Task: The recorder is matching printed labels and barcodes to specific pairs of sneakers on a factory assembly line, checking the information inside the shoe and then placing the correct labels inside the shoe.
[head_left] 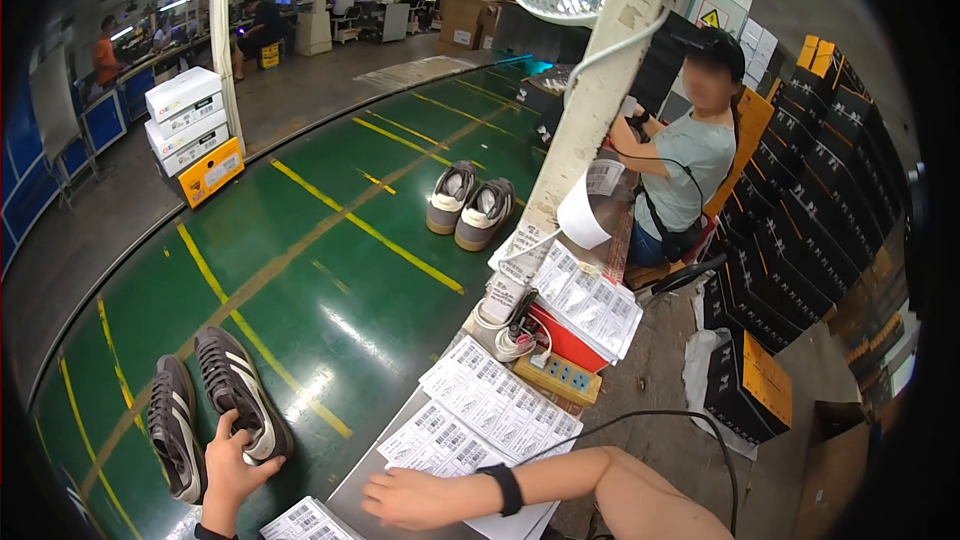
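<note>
A pair of dark grey sneakers with pale stripes and gum soles stands on the green conveyor belt at the lower left. My left hand point(240, 462) is closed on the heel of the right-hand sneaker point(236, 380), fingers at its opening and thumb against the back. The other sneaker point(172, 425) stands just left of it, untouched. My right hand point(412, 498), with a black band at the wrist, rests palm down by the edge of the barcode label sheets point(440, 440), fingers loosely bent, no object visible in it. More label sheets point(308, 522) lie between my hands.
Another sneaker pair point(470, 208) stands farther along the belt point(330, 325). To the right are a power strip point(560, 378), a red tray point(570, 335) of labels, a post point(600, 90) and a seated co-worker point(680, 155). Stacked black shoe boxes point(800, 190) stand behind; more boxes point(190, 125) are across the belt.
</note>
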Demonstrator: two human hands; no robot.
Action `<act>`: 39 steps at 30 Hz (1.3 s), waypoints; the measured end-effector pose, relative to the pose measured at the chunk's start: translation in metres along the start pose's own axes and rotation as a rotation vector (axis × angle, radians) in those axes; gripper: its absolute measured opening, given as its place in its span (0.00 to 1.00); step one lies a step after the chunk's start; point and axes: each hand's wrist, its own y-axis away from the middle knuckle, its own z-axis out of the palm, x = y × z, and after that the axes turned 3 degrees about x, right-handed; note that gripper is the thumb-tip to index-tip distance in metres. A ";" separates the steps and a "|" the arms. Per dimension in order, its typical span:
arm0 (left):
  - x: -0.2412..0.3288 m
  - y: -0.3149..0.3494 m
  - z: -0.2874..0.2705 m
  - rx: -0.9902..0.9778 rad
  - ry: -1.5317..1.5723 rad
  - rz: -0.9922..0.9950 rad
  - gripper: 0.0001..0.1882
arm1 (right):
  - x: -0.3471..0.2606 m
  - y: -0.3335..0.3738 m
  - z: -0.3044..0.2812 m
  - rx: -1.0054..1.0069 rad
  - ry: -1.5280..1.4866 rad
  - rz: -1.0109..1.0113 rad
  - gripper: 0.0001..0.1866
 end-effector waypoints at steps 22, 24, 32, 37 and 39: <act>0.013 -0.008 0.007 -0.276 -0.340 -0.293 0.29 | -0.004 -0.011 -0.051 0.194 -1.227 0.294 0.13; -0.007 0.002 0.010 -0.223 -0.344 -0.256 0.29 | -0.007 0.006 -0.061 0.187 -1.220 0.263 0.13; 0.045 -0.047 0.016 -0.327 -0.026 -0.684 0.38 | 0.001 0.028 -0.063 0.038 -1.139 0.034 0.14; 0.031 -0.056 0.023 -0.328 -0.164 -0.509 0.38 | 0.001 0.037 -0.081 -0.031 -1.194 -0.008 0.15; 0.021 -0.058 0.026 -0.339 -0.215 -0.436 0.38 | 0.001 0.037 -0.076 -0.025 -1.200 -0.019 0.15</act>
